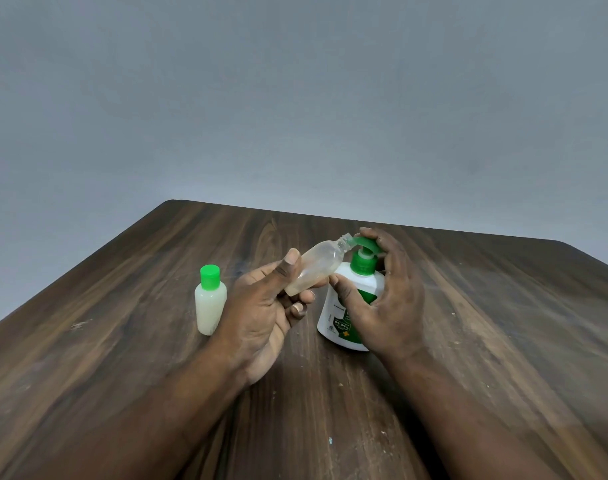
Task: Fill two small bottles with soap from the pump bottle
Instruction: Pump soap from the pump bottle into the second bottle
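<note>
On wooden table (486, 306), clear of its edges: my left hand (261, 306) grips uncapped small bottle (314, 268), tilted, mouth at spout; my right hand (389, 299) curls over pump bottle (337, 327). Capped small bottle (210, 303) upright, left, apart.

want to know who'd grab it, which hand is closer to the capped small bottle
Left. The left hand sits just beside the capped small bottle, holding the open small bottle; the right hand is farther away, on the pump bottle.
</note>
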A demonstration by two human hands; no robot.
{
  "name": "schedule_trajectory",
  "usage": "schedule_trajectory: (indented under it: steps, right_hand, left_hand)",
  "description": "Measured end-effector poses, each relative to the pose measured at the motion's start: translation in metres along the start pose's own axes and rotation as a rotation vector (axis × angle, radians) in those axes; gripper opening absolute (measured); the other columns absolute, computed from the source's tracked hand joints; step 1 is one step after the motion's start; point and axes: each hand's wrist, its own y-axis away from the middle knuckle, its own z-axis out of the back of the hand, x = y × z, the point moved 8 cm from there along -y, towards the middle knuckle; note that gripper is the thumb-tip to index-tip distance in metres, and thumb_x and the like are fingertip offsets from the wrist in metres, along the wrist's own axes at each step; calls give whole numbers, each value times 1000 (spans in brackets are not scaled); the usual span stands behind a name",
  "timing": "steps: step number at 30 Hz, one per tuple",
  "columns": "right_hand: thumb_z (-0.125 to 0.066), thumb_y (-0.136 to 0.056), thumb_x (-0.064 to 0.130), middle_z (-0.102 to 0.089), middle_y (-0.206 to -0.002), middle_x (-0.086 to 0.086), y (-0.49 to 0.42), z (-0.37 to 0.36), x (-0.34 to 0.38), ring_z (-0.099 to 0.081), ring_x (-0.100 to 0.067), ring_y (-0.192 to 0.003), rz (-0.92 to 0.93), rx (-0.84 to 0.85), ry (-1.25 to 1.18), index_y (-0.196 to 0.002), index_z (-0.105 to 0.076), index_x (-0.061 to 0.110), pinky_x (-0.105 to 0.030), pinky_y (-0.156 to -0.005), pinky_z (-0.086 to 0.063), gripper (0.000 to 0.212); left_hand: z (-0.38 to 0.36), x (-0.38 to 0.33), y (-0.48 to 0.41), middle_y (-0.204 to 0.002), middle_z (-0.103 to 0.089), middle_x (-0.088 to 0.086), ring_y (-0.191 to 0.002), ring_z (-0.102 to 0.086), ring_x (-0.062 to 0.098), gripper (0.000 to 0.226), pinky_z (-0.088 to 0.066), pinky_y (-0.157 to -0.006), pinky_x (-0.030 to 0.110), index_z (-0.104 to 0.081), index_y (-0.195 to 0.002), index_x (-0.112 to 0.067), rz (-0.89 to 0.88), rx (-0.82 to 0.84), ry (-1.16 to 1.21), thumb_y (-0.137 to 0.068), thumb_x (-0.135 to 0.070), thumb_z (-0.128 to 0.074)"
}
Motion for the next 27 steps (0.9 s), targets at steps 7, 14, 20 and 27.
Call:
schedule_trajectory:
  steps: [7, 14, 20, 27]
  right_hand:
    - [-86, -81, 36, -59, -139, 9, -4, -1, 0, -59, -6, -121, 5, 24, 22, -143, -53, 15, -18, -100, -48, 74]
    - [-89, -81, 33, -58, -137, 12, -3, -1, -1, -61, -6, -119, 9, 1, 0, -143, -53, 17, -17, -99, -48, 74]
    - [-78, -86, 45, -63, -133, 5, 0, -1, 1, -63, -9, -118, 4, -34, -1, -139, -56, 13, -22, -99, -51, 66]
    - [-88, -81, 33, -61, -138, 7, -3, 0, 0, -64, -13, -119, 5, -10, 1, -142, -54, 15, -32, -98, -55, 73]
  left_hand:
    - [-3, 1, 0, -97, -77, 20, -64, -57, 10, 37, -43, -55, 18, -70, -116, -1, 2, 19, 1, -99, -33, -61]
    - [-3, 2, 1, -105, -76, 25, -62, -54, 10, 39, -41, -55, 19, -70, -118, -1, 9, 25, 10, -99, -33, -62]
    - [0, 2, 2, -102, -75, 25, -62, -53, 10, 37, -42, -54, 18, -71, -116, -1, 12, 16, 13, -98, -33, -63]
    - [-4, 2, 2, -107, -75, 26, -63, -55, 10, 35, -41, -57, 20, -72, -114, -4, 6, 35, 19, -98, -33, -62]
